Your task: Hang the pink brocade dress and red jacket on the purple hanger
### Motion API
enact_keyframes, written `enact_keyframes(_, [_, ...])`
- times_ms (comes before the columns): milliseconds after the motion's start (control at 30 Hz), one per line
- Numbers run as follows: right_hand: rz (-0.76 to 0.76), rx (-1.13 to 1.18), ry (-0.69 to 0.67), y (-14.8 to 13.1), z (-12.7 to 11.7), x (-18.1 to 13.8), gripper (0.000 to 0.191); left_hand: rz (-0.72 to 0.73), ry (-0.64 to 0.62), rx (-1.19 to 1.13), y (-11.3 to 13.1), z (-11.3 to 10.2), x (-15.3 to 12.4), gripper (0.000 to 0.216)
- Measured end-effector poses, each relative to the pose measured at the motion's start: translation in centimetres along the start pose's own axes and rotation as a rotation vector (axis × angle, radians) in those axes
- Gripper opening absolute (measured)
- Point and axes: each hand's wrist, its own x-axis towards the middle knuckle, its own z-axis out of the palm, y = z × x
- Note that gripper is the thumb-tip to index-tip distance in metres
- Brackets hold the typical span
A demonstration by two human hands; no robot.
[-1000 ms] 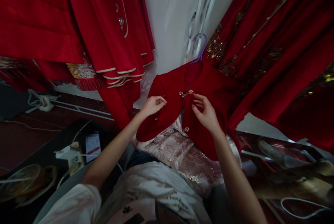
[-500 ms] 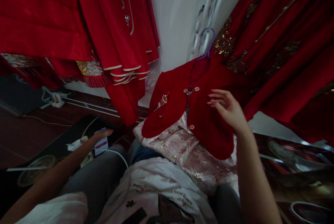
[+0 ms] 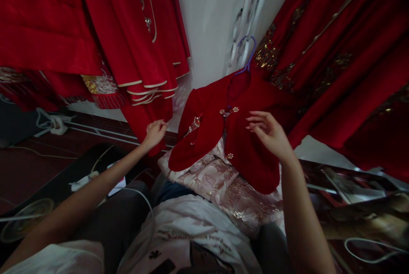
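Observation:
A small red velvet jacket [image 3: 246,137] hangs on a purple hanger [image 3: 245,54] in front of me, with pearl clasps [image 3: 229,111] down its front and a jewelled brooch [image 3: 194,124] on its left panel. My right hand [image 3: 270,134] hovers at the jacket's right panel, fingers stretched toward the clasps and holding nothing. My left hand [image 3: 155,132] is raised to the left of the jacket, fingers curled and pinched; whether they hold anything is too small to tell. A pale gold brocade fabric [image 3: 220,184] lies under the jacket on my lap.
Red embroidered garments [image 3: 96,31] hang at the left, and more of them [image 3: 345,61] at the right. A power strip with cables [image 3: 86,178] sits on a dark surface at the lower left. White cable loops [image 3: 367,250] lie at the lower right.
My left hand let go of the jacket, reached down to the power strip area, and has come back up near the jacket's left edge. The brooch is uncovered. My right hand opened slightly.

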Motion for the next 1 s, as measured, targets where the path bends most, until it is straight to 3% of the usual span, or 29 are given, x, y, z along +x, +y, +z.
enact_keyframes(133, [-0.004,-0.021,-0.02,0.4,0.5,0.0,0.035,0.445,0.102,-0.148,8.6,2.2,-0.4,0.017])
enact_keyframes(233, [-0.008,-0.076,-0.006,0.7,1.1,0.0,0.034,0.586,0.107,-0.191,14.5,3.7,-1.1,0.021])
enact_keyframes(367, [-0.035,-0.095,-0.01,0.7,1.7,0.0,0.032,0.514,0.297,-0.203,20.9,6.1,0.0,0.047])
enact_keyframes(500, [-0.036,-0.108,0.004,0.7,1.8,-0.1,0.031,0.327,0.447,-0.261,24.9,7.2,3.4,0.048])
enact_keyframes(667, [-0.04,-0.155,0.046,1.5,2.2,-0.1,0.031,0.251,0.404,-0.284,24.5,6.4,6.1,0.044])
enact_keyframes(767, [-0.044,-0.181,0.099,2.4,3.1,0.5,0.032,0.317,0.368,-0.273,22.6,5.8,5.5,0.05])
enact_keyframes(833, [-0.05,-0.201,0.176,2.8,3.8,1.3,0.033,0.361,0.28,-0.227,21.3,5.5,4.8,0.052])
enact_keyframes(933, [-0.043,-0.265,0.311,2.5,5.0,2.9,0.035,0.368,0.147,-0.168,19.7,5.0,3.8,0.041])
enact_keyframes(1000, [-0.02,-0.367,0.387,2.1,5.9,3.9,0.038,0.378,0.152,-0.129,18.8,4.7,3.2,0.032])
